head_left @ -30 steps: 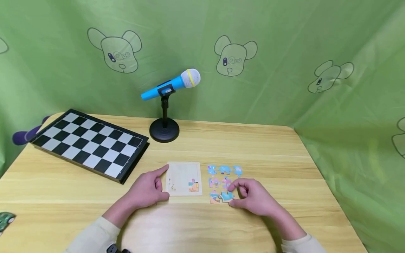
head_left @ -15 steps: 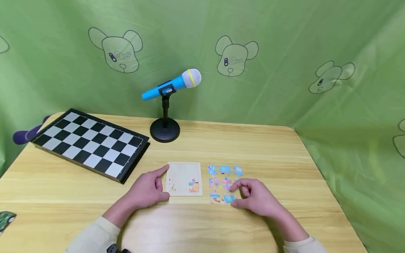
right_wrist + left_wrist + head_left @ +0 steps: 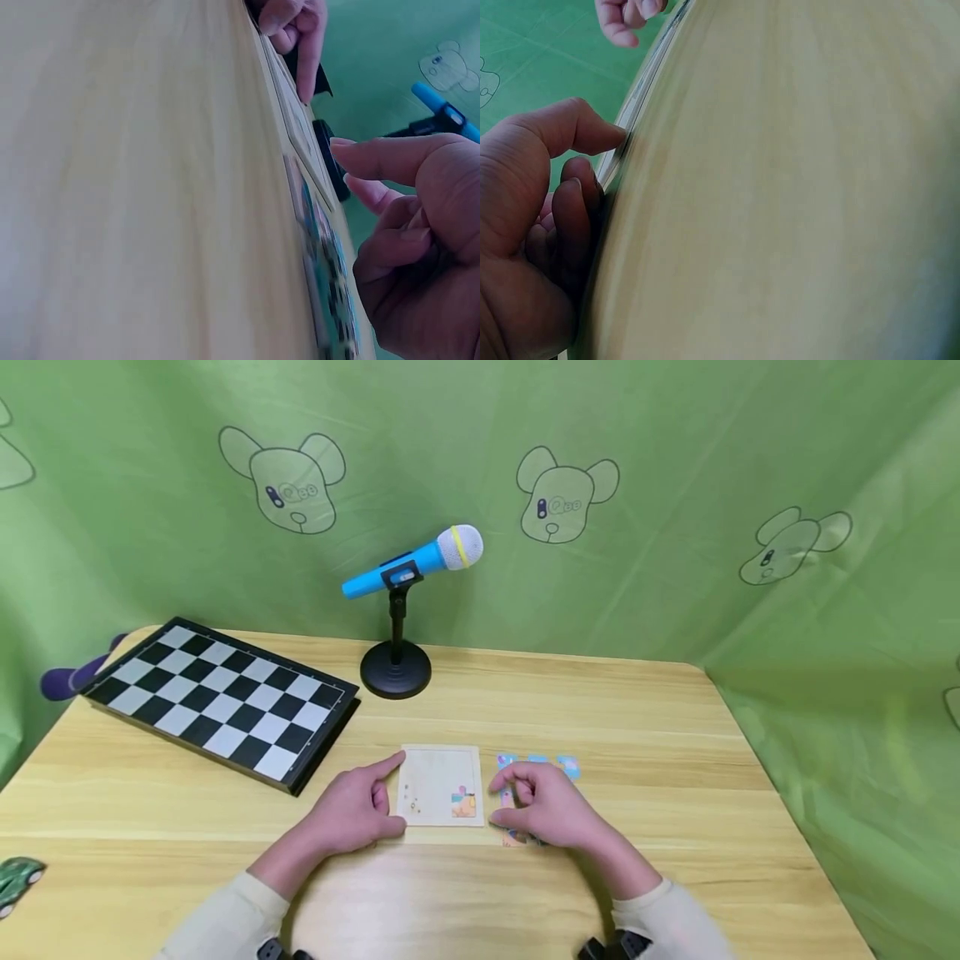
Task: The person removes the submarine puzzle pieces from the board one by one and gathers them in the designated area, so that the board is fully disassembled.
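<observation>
The left hand (image 3: 356, 810) rests at the left side of a pale wooden puzzle board (image 3: 435, 777), index finger and thumb touching its two left corners. One puzzle piece (image 3: 463, 804) lies in the board's lower right corner. Just right of the board, the right hand (image 3: 543, 802) hovers over loose puzzle pieces (image 3: 568, 767) and hides most of them. In the right wrist view its thumb and index finger stand apart, with nothing showing between them. The loose pieces (image 3: 322, 255) lie flat on the table below that hand.
A folded black-and-white chessboard (image 3: 225, 697) lies at the back left. Beside it stands a blue toy microphone (image 3: 420, 564) on a black stand (image 3: 396, 668). A green toy car (image 3: 18, 883) sits at the left edge. Green printed fabric (image 3: 637, 593) hangs behind the wooden table (image 3: 465, 902).
The right hand has moved left from the lower loose pieces toward the board's right edge, now covering more pieces. The left hand stays at the board. The head view has shifted slightly.
</observation>
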A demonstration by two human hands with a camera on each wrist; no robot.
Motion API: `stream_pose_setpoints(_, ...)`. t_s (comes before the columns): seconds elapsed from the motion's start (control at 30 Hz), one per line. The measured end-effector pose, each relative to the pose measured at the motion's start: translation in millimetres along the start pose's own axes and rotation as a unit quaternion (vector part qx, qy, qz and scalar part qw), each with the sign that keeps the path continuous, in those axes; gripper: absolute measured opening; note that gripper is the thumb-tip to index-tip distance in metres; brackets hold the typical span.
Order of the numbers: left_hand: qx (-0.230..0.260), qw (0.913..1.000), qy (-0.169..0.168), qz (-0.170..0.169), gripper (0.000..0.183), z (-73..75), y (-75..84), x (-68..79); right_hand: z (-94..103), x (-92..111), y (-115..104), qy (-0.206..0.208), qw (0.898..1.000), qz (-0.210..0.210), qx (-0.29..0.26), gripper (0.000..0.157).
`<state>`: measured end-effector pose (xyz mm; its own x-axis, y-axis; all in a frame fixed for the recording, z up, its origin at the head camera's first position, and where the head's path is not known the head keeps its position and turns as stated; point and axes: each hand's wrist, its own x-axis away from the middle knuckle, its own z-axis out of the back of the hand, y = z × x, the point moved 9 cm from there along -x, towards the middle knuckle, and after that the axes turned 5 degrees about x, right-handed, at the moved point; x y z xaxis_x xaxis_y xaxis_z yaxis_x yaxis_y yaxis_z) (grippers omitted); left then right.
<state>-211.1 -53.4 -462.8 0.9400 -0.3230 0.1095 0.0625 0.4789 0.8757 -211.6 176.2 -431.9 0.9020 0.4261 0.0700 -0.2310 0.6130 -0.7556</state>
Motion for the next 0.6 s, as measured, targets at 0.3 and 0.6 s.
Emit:
stream_pose_setpoints(0.3,0.003,1.0,-0.001,0.001,0.095,-0.3,0.2,-0.4,-20.8,-22.2,0.1,-0.023,0.998,-0.013,0.054,0.025)
stream_pose_setpoints(0.6,0.004,1.0,-0.003,0.005,0.094,-0.1,-0.9,-0.6,-23.7,-31.0,-7.5,-0.027,0.998,-0.012,0.054,0.023)
